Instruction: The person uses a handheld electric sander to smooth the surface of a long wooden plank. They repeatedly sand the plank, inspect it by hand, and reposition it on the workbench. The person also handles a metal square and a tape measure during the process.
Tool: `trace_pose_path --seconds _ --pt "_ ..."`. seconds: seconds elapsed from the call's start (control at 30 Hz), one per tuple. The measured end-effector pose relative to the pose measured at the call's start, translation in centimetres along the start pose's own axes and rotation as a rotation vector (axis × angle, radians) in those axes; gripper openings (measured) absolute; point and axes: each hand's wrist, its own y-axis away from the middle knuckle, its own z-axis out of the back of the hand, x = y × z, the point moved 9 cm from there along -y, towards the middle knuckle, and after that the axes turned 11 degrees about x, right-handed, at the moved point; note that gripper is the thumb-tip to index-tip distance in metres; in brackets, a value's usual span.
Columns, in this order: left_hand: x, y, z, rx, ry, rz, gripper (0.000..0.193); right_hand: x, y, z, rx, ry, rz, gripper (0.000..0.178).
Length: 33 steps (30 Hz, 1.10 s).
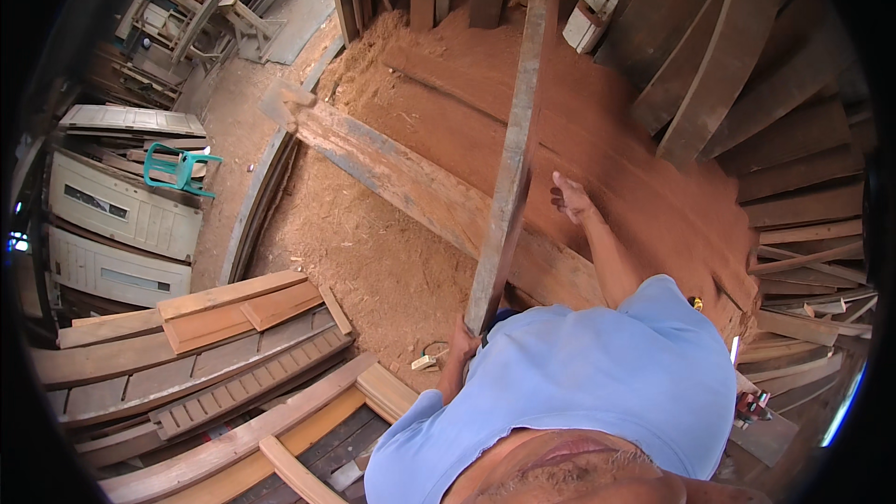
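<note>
Doors (154,219) in off-white, with narrow window slots, sit stacked at the far left of my view, and beside them I can make out a green plastic chair (182,168). Nearer the lower left edge I have a pile of boards (219,319), one with a row of notches. Moving right, I see tan sawdust (364,247) over the ground and a broad worn plank (411,185) lying aslant on it. Then comes the left hand (459,343), close to the blue shirt (597,373), wrapped around the near end of a long grey plank (515,154); its fingertips are hidden from me. That grey plank runs away from the body and crosses over the broad one, though I cannot tell whether the two touch. Right of it, the right hand (572,199) hangs empty above the reddish sawdust (653,196), fingers parted and slightly curled, well apart from the left. At the far right, I find wide brown boards (714,65) leaning in a curved row.
</note>
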Motion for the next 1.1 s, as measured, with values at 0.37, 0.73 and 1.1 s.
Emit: trace_pose_path --seconds 0.37,0.73,1.1 --pt "8.2 -8.5 4.2 0.346 0.020 0.138 0.103 9.1 -8.4 -5.8 0.117 -0.553 0.316 0.095" --pt "7.2 -9.6 5.0 0.597 0.131 -0.011 0.101 8.7 -6.9 -7.2 0.035 -0.698 0.336 0.083" --pt "7.7 -11.5 9.2 0.444 -0.331 -0.062 0.094 13.7 8.8 -11.8 0.056 -0.609 0.671 0.095"
